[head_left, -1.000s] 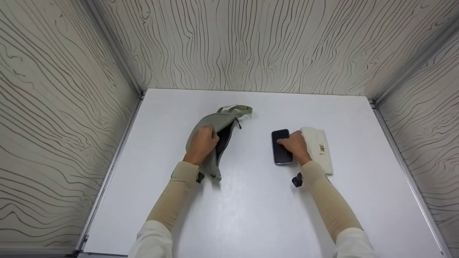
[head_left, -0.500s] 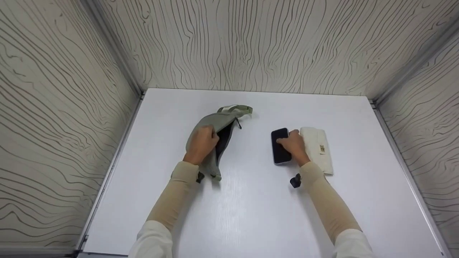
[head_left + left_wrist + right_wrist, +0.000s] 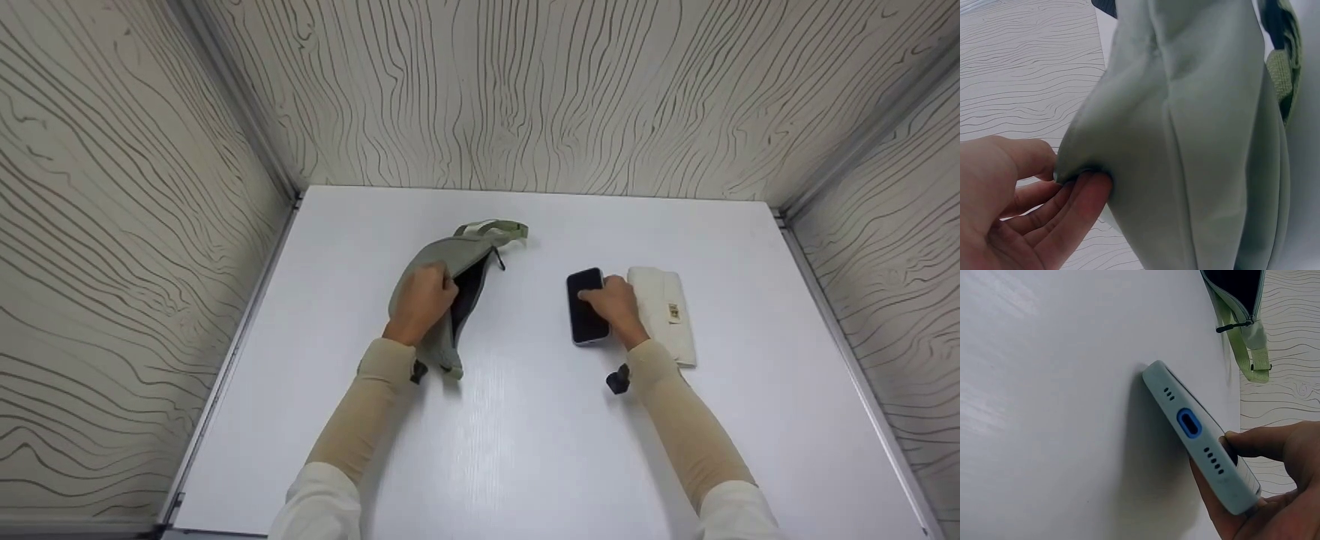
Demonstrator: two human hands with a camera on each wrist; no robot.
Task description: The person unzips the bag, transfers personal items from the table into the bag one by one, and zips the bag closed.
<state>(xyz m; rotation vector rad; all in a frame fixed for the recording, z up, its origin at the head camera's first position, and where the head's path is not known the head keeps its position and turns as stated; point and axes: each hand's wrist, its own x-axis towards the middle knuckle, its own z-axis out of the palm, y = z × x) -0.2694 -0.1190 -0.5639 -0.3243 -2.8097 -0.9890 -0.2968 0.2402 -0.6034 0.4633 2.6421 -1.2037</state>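
A grey-green waist bag [image 3: 439, 259] lies left of the middle on the white table, its zipped mouth gaping and dark inside. My left hand [image 3: 422, 301] pinches the edge of that mouth; in the left wrist view the thumb and fingers [image 3: 1081, 208] squeeze a fold of the fabric. To the right, my right hand [image 3: 616, 306] holds a smartphone [image 3: 589, 319] along its right side, thumb on the dark screen. The right wrist view shows the phone in a pale blue case [image 3: 1202, 439], tilted with one edge raised, fingers under it.
A folded cream cloth pouch [image 3: 667, 322] with a small label lies just right of the phone. The bag's green strap [image 3: 499, 227] loops at its far end. Wood-patterned panels [image 3: 480, 97] enclose the table [image 3: 487, 450] at the back and sides.
The right hand has shifted slightly left, and the phone's far end has tipped a little with it. The left hand and the bag stay as they were.
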